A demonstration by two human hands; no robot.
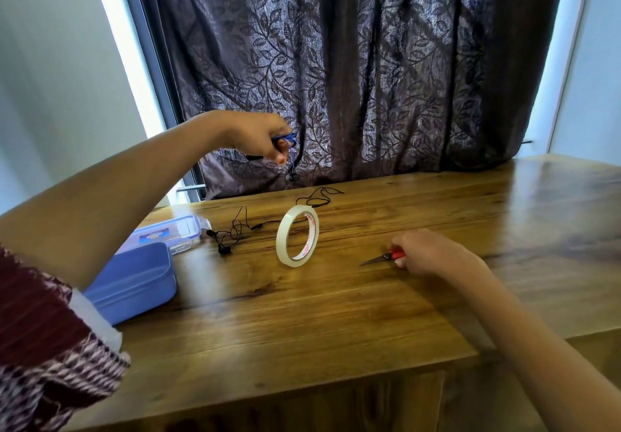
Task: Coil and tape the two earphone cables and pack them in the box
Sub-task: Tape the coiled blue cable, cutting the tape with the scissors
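Note:
My left hand [257, 137] is raised above the table's far edge, shut on a coiled blue earphone cable [289, 140] whose end with an earbud dangles below. A black earphone cable [235, 230] lies loose and uncoiled on the wooden table [302, 314], trailing toward the curtain. A roll of clear tape [297, 236] stands on its edge at mid-table. My right hand [430, 251] rests on the table to the right, gripping red-handled scissors [383, 257] whose blades point left. The open blue box [134, 280] sits at the left, with its clear lid [168, 231] behind it.
A dark patterned curtain [369, 78] hangs right behind the table's far edge. The table's near edge and right corner drop off at the lower right.

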